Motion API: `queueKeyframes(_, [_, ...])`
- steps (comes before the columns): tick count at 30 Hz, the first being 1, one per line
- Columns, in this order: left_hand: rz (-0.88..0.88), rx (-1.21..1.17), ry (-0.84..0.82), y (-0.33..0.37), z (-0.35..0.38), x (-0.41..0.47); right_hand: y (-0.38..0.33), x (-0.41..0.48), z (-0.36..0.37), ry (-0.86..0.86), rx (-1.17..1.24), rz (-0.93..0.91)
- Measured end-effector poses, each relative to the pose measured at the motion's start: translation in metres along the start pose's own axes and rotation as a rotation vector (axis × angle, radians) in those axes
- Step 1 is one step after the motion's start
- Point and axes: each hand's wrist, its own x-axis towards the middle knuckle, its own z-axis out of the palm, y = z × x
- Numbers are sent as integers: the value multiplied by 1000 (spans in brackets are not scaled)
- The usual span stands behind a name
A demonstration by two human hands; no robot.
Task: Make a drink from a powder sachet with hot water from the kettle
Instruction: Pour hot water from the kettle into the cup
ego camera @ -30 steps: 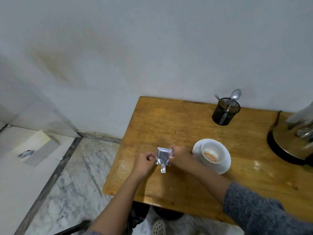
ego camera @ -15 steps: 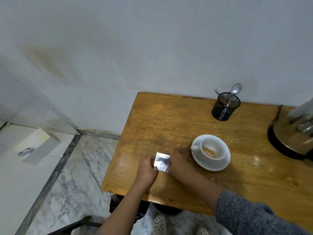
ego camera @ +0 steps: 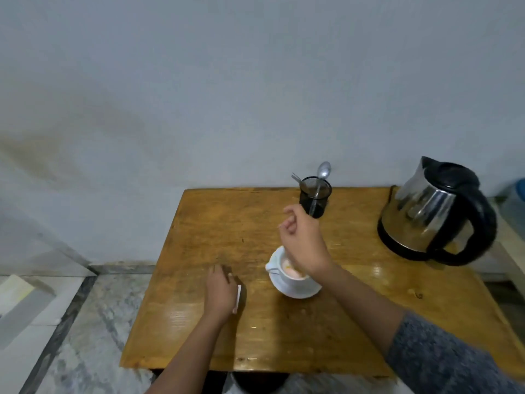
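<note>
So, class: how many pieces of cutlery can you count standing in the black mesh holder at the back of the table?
2, both in the black mesh holder: a spoon leaning right with its bowl up, and a fork poking out at the left rim. Shorter pieces may be hidden inside.

hands: 2 [ego camera: 220, 291] | kettle: 1 [ego camera: 426, 211]; cup: 1 [ego camera: 289, 277]; saucer: 1 [ego camera: 298, 291]; sachet: 1 [ego camera: 237, 298]; spoon: 1 [ego camera: 324, 169]

White cup [ego camera: 295, 275] on a saucer [ego camera: 298, 290] mid-table, orange powder inside — steel kettle [ego camera: 431, 214] upright far right; sachet [ego camera: 236, 298] edge-on under left hand.
</note>
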Motion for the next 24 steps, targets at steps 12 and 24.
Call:
queueKeyframes(12, [242,-325,-101,58,58,-31,96,-1,-224,963,-33,243])
queueKeyframes(24, [190,-257,-70,46,83,-18,149,-1,-232,816,570,650])
